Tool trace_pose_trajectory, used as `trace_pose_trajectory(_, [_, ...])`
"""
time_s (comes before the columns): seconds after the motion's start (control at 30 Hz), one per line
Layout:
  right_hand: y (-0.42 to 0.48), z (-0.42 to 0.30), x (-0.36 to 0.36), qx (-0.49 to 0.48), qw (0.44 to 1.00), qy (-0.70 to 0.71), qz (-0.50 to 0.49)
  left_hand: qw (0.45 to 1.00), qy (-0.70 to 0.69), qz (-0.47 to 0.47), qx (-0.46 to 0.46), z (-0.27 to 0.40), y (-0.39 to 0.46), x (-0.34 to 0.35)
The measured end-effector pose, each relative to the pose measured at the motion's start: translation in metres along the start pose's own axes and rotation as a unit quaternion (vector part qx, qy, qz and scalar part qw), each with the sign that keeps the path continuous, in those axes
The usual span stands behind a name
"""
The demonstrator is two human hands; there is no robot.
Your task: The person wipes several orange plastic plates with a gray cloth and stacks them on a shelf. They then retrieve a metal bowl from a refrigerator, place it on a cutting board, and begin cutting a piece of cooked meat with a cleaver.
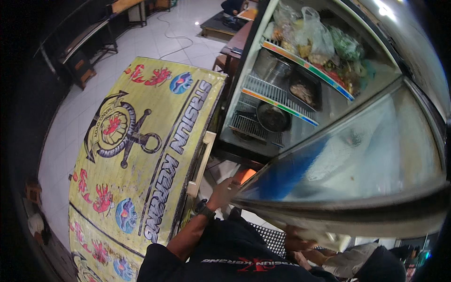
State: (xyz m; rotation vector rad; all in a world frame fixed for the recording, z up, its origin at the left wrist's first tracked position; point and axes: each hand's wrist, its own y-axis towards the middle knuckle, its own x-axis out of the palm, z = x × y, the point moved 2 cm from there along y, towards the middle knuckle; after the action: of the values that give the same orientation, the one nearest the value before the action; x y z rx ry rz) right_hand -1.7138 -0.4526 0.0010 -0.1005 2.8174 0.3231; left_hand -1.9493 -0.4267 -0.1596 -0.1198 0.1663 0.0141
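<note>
My left hand, with a dark watch on the wrist, is at the lower corner of an open glass refrigerator door. Its fingers are partly hidden at the door's edge, so their grip is unclear. What seems to be my right hand is blurred below the door, near a pale object. Inside the display refrigerator, filled plastic bags lie on the top shelf. A metal pot and a dark tray of food stand on the middle shelf, and a dark round pan sits lower down.
To the left stands a table with a yellow printed cover; a cream handle-like bar is along its side. A person in light clothing is close by at the lower right. Further off are a dark low platform and a side table.
</note>
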Motion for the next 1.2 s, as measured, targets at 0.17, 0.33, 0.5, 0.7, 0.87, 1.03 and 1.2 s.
trace_pose_trajectory(0.17, [-0.020, -0.019, -0.048, -0.026, 0.974, -0.076, 0.211, 0.994, -0.006, -0.104, -0.026, -0.022, -0.012, 0.028])
trace_pose_trajectory(0.33, [-0.029, -0.040, -0.084, -0.081, 0.904, -0.150, 0.393, 0.983, 0.011, -0.180, -0.009, -0.034, -0.017, 0.038])
trace_pose_trajectory(0.5, [-0.029, -0.063, -0.094, -0.176, 0.804, -0.246, 0.512, 0.979, 0.015, -0.201, -0.019, -0.040, -0.015, 0.039])
trace_pose_trajectory(0.7, [0.004, -0.072, -0.063, -0.324, 0.755, -0.310, 0.478, 0.982, 0.044, -0.167, -0.081, -0.051, -0.006, 0.039])
trace_pose_trajectory(0.87, [0.068, 0.001, -0.012, -0.043, 0.966, -0.174, 0.185, 0.986, 0.002, -0.118, -0.122, -0.058, -0.009, 0.030])
trace_pose_trajectory(1.03, [0.127, 0.159, 0.048, 0.149, 0.988, -0.019, 0.026, 0.986, 0.082, -0.060, -0.132, -0.099, -0.022, 0.024])
trace_pose_trajectory(1.2, [0.159, 0.350, 0.106, 0.217, 0.973, 0.058, -0.056, 0.959, 0.028, 0.018, -0.282, -0.174, -0.037, 0.049])
